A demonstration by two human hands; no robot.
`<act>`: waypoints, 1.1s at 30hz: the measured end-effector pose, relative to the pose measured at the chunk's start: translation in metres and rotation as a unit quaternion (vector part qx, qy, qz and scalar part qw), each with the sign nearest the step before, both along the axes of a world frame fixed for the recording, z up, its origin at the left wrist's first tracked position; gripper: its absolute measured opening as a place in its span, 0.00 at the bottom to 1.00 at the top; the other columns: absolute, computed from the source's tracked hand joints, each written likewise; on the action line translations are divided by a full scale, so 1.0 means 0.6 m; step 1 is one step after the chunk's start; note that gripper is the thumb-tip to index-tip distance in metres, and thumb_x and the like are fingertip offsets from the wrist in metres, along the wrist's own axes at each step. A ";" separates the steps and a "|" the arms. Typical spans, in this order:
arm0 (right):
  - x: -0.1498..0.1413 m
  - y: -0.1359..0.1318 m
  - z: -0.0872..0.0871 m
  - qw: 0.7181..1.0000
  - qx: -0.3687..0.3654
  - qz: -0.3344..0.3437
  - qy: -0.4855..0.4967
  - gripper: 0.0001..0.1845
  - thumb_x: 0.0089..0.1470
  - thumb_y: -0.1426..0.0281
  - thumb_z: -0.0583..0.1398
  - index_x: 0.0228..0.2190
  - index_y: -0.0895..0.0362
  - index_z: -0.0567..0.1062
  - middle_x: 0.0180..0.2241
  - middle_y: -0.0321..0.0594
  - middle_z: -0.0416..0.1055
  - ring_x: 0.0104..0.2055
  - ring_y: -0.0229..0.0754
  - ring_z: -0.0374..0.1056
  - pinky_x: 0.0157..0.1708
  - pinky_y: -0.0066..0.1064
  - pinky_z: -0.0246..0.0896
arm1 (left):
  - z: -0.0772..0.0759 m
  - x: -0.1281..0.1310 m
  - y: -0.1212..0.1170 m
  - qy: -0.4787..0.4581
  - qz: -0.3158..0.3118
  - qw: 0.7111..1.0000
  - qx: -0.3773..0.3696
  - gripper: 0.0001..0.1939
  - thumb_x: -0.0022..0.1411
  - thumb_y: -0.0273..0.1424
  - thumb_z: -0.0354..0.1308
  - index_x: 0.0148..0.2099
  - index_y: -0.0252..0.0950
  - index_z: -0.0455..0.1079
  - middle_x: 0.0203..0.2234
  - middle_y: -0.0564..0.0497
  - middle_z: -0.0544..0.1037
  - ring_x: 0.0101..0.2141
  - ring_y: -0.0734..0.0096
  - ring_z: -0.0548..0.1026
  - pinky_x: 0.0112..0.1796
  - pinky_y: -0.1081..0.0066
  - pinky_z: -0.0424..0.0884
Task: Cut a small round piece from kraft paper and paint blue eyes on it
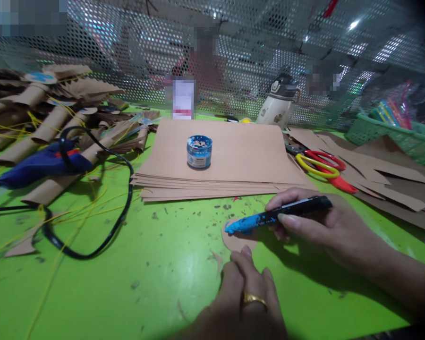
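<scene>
My right hand (311, 226) is closed around a black marker pen (293, 208), whose front half is coated in thick blue paint. The painted tip touches a small round piece of brown paper (235, 242), where a thin blue curved line shows. My left hand (248, 293), wearing a gold ring, rests with bent, slightly parted fingers at the near edge of the round. One fingertip presses on it, and the left thumb is not clearly seen. An uncapped jar of blue paint (199, 158) stands beyond, on a stack of brown paper sheets (241, 156).
Left lie paper tubes with pleated paper (53, 123), yellow strings, and a blue glue gun (42, 165) with a looping black cord (127, 208). Right are red-and-yellow scissors (322, 165), cut brown paper (393, 184) and a green basket (386, 132). A bottle (276, 106) stands behind by a perforated metal screen.
</scene>
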State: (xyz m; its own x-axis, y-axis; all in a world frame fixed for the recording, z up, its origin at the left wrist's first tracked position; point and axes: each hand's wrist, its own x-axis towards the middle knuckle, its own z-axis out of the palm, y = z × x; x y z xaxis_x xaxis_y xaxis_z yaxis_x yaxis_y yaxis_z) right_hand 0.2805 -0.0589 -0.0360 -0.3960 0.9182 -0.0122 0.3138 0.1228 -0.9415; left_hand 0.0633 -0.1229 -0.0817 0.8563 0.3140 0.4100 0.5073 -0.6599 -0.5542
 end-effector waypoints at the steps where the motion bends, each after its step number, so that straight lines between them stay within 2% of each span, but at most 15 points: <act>1: 0.001 0.000 0.001 1.000 0.005 -0.006 0.000 0.06 0.58 0.65 0.64 0.38 0.53 0.78 0.24 0.35 0.74 0.26 0.36 0.69 0.26 0.26 0.66 | 0.001 0.001 0.001 -0.008 -0.002 1.000 -0.003 0.13 0.66 0.29 0.52 0.49 0.29 0.70 0.40 0.44 0.81 0.43 0.61 0.76 0.44 0.62 0.64; 8: 0.000 0.002 0.008 0.999 0.021 -0.024 0.003 0.04 0.57 0.68 0.63 0.37 0.51 0.78 0.23 0.33 0.74 0.25 0.35 0.69 0.25 0.25 0.67 | -0.006 -0.007 0.000 0.017 -0.002 0.999 0.033 0.18 0.68 0.32 0.51 0.55 0.27 0.67 0.43 0.42 0.81 0.44 0.59 0.77 0.44 0.62 0.68; 20: -0.003 0.000 0.003 1.000 0.002 0.000 -0.010 0.06 0.56 0.67 0.64 0.37 0.53 0.77 0.25 0.34 0.74 0.27 0.36 0.69 0.27 0.26 0.67 | -0.008 -0.011 0.000 0.048 -0.005 0.998 0.046 0.19 0.69 0.37 0.51 0.56 0.30 0.66 0.45 0.43 0.79 0.45 0.59 0.77 0.43 0.63 0.69; 24: 0.000 -0.002 0.006 1.000 -0.007 -0.002 -0.024 0.06 0.56 0.67 0.64 0.37 0.55 0.77 0.23 0.35 0.73 0.24 0.36 0.67 0.24 0.26 0.65 | -0.004 -0.013 0.000 0.059 -0.001 0.997 0.051 0.20 0.70 0.39 0.50 0.56 0.30 0.65 0.45 0.44 0.79 0.45 0.62 0.76 0.44 0.64 0.68; 28: 0.007 -0.001 0.008 0.999 0.005 -0.010 -0.032 0.05 0.56 0.68 0.64 0.36 0.54 0.77 0.23 0.35 0.73 0.25 0.36 0.68 0.24 0.26 0.66 | 0.000 -0.013 -0.001 0.064 0.009 0.997 0.040 0.20 0.70 0.38 0.51 0.57 0.30 0.64 0.45 0.45 0.79 0.45 0.64 0.76 0.45 0.64 0.67; 33: 0.008 0.002 0.006 0.999 0.031 -0.041 0.009 0.05 0.58 0.65 0.63 0.37 0.53 0.77 0.24 0.35 0.74 0.25 0.36 0.69 0.27 0.26 0.67 | -0.004 -0.010 0.001 0.035 -0.006 0.999 0.028 0.19 0.69 0.36 0.52 0.55 0.30 0.66 0.44 0.44 0.80 0.44 0.62 0.76 0.43 0.64 0.68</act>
